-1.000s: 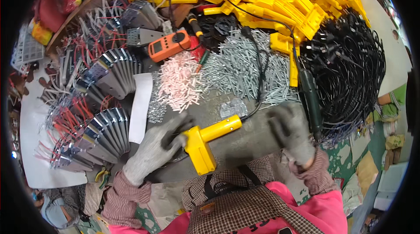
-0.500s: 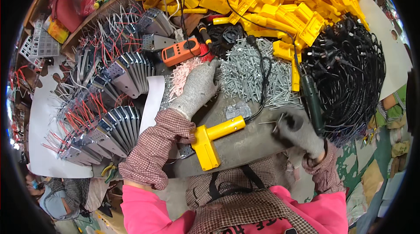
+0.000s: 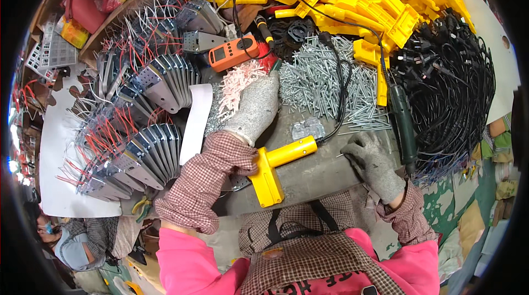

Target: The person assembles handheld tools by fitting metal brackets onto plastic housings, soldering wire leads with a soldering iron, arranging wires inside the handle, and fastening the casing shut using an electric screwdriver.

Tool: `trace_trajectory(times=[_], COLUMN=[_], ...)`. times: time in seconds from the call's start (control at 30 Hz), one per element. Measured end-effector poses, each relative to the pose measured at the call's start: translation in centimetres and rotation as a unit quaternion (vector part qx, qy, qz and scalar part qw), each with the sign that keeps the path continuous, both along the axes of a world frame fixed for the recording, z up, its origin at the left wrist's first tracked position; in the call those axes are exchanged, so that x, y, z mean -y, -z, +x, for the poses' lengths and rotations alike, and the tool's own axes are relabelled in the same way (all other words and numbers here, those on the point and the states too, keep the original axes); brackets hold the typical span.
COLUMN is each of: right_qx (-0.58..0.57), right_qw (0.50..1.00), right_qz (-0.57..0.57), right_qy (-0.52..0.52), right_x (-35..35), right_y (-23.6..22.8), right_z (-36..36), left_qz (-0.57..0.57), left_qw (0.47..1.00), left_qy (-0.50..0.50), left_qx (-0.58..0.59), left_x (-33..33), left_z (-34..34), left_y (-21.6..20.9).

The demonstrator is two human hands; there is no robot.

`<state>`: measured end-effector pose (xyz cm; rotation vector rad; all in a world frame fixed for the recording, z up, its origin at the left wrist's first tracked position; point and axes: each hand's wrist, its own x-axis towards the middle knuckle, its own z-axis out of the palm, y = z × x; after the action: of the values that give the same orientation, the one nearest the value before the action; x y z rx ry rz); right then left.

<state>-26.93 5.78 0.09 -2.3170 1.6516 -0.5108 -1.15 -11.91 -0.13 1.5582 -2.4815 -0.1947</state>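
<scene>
My left hand, in a grey knit glove, reaches over the pile of small pink pieces, beside the heap of silver screws. Its fingers are mostly hidden behind the back of the hand. My right hand, gloved too, is closed just above the front of the table, and the thin metal tip of a screw sticks out from its fingers. Between my hands lies a yellow T-shaped plastic housing, with a black cord running from its tubular end. A clear plastic piece rests behind it.
Stacked metal brackets with red and white wires fill the left. Yellow housings pile up at the back, black corded plugs at the right. A dark green electric screwdriver hangs by my right hand. An orange meter lies behind the pink pieces.
The whole view has shifted slightly. My right hand, blurred before with screws jutting out, is now steadier, with just one tip showing. My left hand stays by the pink pieces.
</scene>
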Motion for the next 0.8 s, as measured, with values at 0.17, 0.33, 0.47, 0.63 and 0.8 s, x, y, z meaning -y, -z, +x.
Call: trace_trajectory(times=[0.17, 0.33, 0.47, 0.63, 0.8], right_qx=[0.026, 0.15, 0.144, 0.209, 0.168], right_qw=[0.999, 0.988, 0.989, 0.973, 0.98], right_qz=[-0.009, 0.023, 0.007, 0.015, -0.016], right_qy=[0.027, -0.032, -0.012, -0.094, -0.105], right_x=[1.9, 1.2, 0.0, 0.6, 0.5], right_y=[-0.3, 0.9, 0.6, 0.9, 3.2], right_z=[0.5, 0.9, 1.0, 5.0, 5.0], left_qz=[0.012, 0.049, 0.052, -0.015, 0.025], left_qw=[0.998, 0.997, 0.99, 0.979, 0.997], left_qy=[-0.027, -0.051, 0.0, -0.01, -0.046], left_qx=[0.046, -0.009, -0.129, -0.204, -0.051], left_x=[-0.3, 0.0, -1.3, 0.0, -0.4], left_z=[-1.1, -0.5, 2.2, 2.7, -0.5], left_y=[-1.2, -1.5, -2.7, -1.4, -0.6])
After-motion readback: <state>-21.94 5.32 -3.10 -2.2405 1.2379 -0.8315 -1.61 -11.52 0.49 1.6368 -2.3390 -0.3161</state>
